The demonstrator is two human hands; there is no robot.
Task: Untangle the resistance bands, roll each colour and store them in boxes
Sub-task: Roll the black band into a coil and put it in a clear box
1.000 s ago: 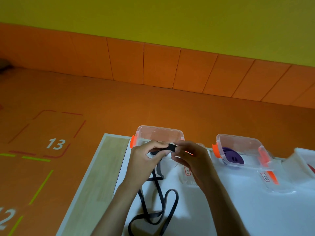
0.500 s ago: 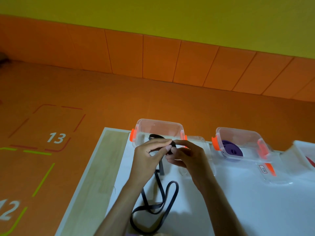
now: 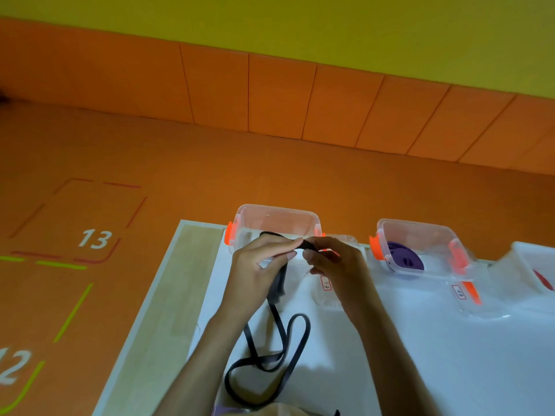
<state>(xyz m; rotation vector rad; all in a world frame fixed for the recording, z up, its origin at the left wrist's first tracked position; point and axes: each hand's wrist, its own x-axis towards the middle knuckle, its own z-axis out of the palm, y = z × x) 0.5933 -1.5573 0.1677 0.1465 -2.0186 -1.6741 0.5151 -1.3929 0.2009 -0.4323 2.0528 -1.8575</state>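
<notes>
Both hands hold a black resistance band (image 3: 277,349) just in front of a clear box with orange clips (image 3: 277,217). My left hand (image 3: 258,274) pinches the band's upper end between thumb and fingers. My right hand (image 3: 333,265) pinches the same end from the right, fingertips almost touching the left ones. The rest of the band hangs down and lies in loose loops on the white table (image 3: 450,355). A second clear box (image 3: 420,232) to the right holds a rolled purple band (image 3: 405,261).
A clear lid (image 3: 330,292) with a small label lies under my right hand. Another lid (image 3: 480,301) lies before the purple band's box. A white box (image 3: 534,265) with something red inside stands at the right edge. The table's left edge borders orange floor.
The hands have shifted slightly and kept working the band's upper end; a short curl of band now shows above my left fingers. The camera tilted a little.
</notes>
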